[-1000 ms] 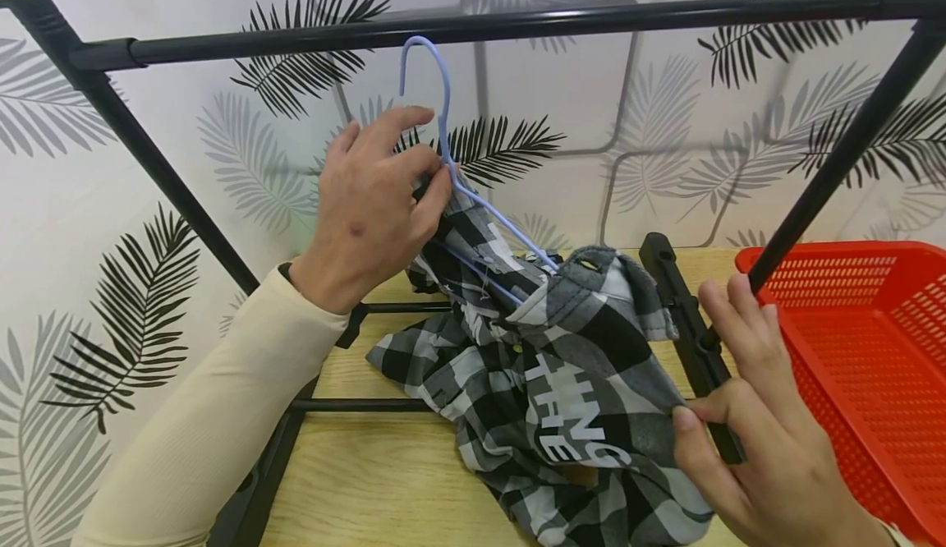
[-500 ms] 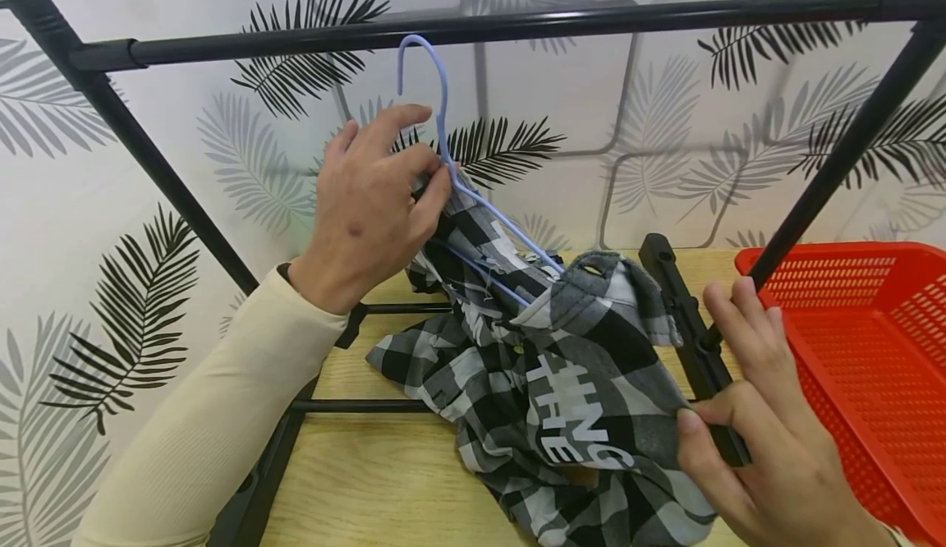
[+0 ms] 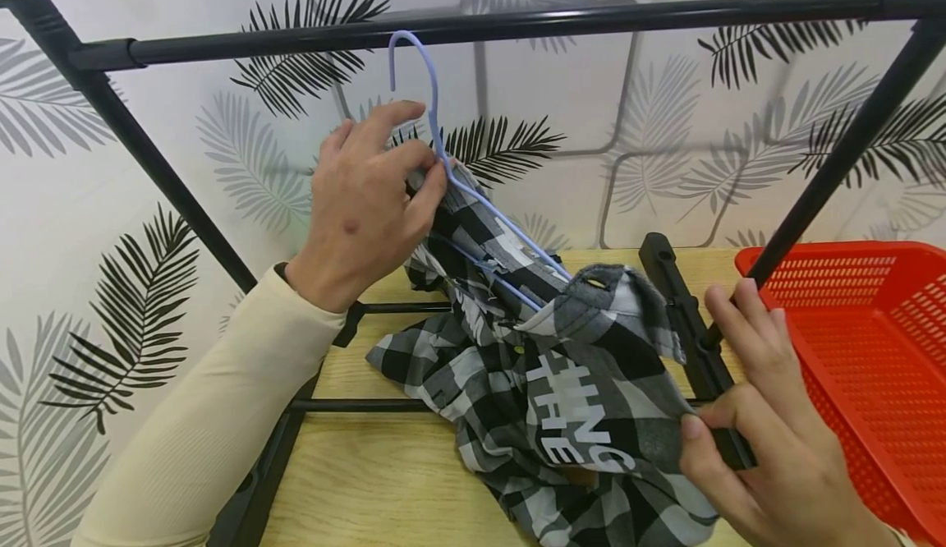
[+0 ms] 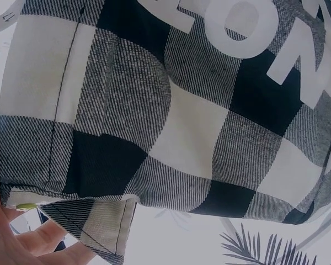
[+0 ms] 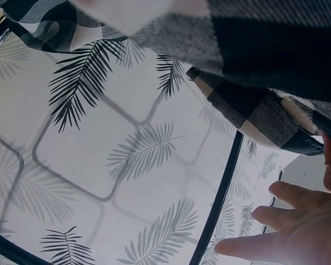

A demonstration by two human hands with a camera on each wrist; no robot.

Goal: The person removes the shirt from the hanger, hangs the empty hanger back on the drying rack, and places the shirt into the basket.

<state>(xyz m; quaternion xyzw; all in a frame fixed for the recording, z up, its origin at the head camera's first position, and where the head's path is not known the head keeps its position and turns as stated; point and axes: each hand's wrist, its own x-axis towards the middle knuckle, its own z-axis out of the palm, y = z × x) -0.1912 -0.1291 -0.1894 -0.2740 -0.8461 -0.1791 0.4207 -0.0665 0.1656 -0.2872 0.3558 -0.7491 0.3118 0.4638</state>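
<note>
Cream long sleeves and bare hands.
The left sleeve (image 3: pixel 214 424) is pale cream, close-fitting along the forearm, with a fine ribbed texture and soft creases; its smooth cuff (image 3: pixel 318 299) ends at the wrist, where a narrow strip of a dark band (image 3: pixel 282 272) shows at the edge. The left hand (image 3: pixel 369 202) has a small round mark on its back. Beside the right hand (image 3: pixel 776 440), only a sliver of pale right sleeve (image 3: pixel 902 537) shows.

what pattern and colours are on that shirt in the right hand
The shirt is checked in black, grey and white; the left wrist view shows it best.
</note>
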